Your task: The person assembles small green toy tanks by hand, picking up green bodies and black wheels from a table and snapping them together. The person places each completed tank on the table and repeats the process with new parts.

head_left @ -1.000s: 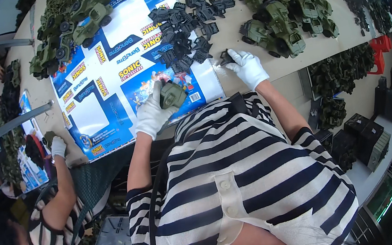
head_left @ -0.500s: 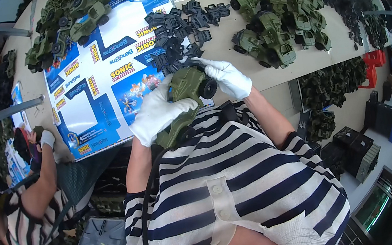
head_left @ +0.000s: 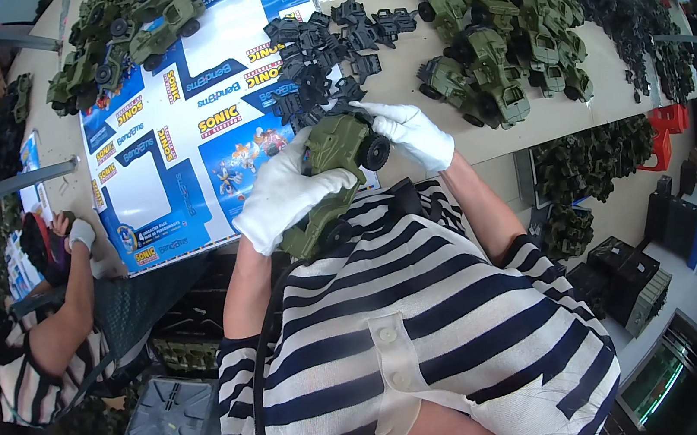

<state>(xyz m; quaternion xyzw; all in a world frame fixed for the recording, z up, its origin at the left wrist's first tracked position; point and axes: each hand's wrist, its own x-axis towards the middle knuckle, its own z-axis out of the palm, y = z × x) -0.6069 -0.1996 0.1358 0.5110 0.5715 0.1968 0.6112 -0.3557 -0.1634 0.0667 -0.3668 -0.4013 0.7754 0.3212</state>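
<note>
My left hand (head_left: 281,195), in a white glove, is wrapped round the body of an olive-green toy jeep (head_left: 338,142) close to my chest. One end of the jeep points away from me, and a black wheel shows on its right side. My gloved right hand (head_left: 417,135) has its fingers pressed together at the jeep's far end, above that wheel. Whatever its fingertips pinch is hidden or too small to make out. Just beyond the jeep lies a pile of small dark grey plastic parts (head_left: 309,70).
A printed blue-and-white cardboard sheet (head_left: 139,213) lies under the parts on the table (head_left: 400,68). Green toy jeeps are heaped at the back left (head_left: 160,32) and right (head_left: 491,69). Dark parts (head_left: 601,4) line the far right. A co-worker's arm (head_left: 72,308) is at left.
Both hands and the jeep stay almost in place, with only a slight shift in the view. The right fingers remain at the jeep's far end.
</note>
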